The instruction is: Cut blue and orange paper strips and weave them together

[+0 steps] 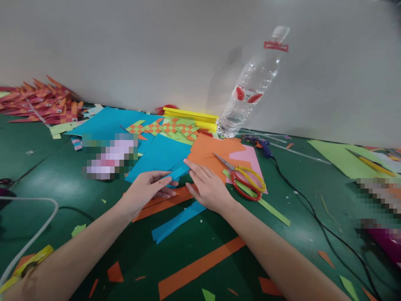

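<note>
My left hand (153,188) is closed on a folded blue paper strip (179,170), gripped between thumb and fingers. The fingers of my right hand (208,186) are stretched out, their tips against the strip's far end and the thumb apart from them. Below the hands lie an orange strip (156,207) and another blue strip (178,220), partly covered by my right hand. Blue sheets (159,152) and an orange sheet (216,148) are just behind. Scissors (242,175) with red and yellow handles rest right of my right hand.
A clear bottle (253,83) stands against the wall. Woven green-orange paper fish (163,128) lie at the back, red-orange ones (46,102) pile up left. A glue gun (265,147) trails a black cable (308,202) on the right. A long orange strip (200,265) lies in front.
</note>
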A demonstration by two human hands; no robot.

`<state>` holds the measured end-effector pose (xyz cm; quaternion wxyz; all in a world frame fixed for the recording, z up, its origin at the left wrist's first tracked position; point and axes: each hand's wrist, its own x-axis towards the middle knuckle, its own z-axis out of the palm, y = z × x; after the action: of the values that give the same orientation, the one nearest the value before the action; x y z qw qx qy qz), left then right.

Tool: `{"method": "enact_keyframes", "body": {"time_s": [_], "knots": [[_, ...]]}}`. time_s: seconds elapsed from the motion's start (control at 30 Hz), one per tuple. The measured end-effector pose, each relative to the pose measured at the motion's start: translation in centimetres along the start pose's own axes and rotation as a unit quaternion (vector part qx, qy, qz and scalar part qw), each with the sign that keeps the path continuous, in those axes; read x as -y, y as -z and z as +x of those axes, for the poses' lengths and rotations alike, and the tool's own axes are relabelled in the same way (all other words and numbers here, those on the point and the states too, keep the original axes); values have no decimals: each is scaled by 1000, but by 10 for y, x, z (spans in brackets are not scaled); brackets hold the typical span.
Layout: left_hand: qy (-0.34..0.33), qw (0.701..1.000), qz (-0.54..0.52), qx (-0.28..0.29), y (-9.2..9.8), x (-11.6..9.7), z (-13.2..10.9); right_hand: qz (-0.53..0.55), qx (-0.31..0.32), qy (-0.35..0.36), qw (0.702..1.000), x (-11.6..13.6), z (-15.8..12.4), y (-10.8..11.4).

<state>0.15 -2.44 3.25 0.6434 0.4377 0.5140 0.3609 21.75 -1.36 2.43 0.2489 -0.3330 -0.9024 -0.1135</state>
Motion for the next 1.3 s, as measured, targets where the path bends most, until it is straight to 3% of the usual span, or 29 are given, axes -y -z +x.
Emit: {"method": "enact_keyframes", "body": {"time_s": [0.13, 0.23, 0.37, 0.47, 0.57, 0.73, 0.83, 1.3], "knots": [[-53, 993, 99, -19, 1, 1, 0, 16, -92, -3, 996, 4, -1, 4], [-155, 957, 243, -43, 4, 2, 0, 67, -135, -54, 987, 7, -1, 6], [-257, 855, 441, -91, 6, 4, 2, 117, -105, -130, 979, 7, -1, 2], [-283, 822, 485, -94, 5, 3, 1, 165, -57, -156, 972, 5, -1, -3], [-278, 839, 460, -85, 3, 1, -2, 238, -49, -178, 954, 3, -1, -6], [-231, 923, 301, -62, 1, 0, -3, 348, -76, -228, 906, 1, 1, -5], [-192, 951, 234, -56, 2, 1, -1, 371, -81, -232, 896, 0, 1, -4], [-146, 974, 166, -54, -2, -4, -1, 367, -81, -252, 892, 0, 1, -5]]}}
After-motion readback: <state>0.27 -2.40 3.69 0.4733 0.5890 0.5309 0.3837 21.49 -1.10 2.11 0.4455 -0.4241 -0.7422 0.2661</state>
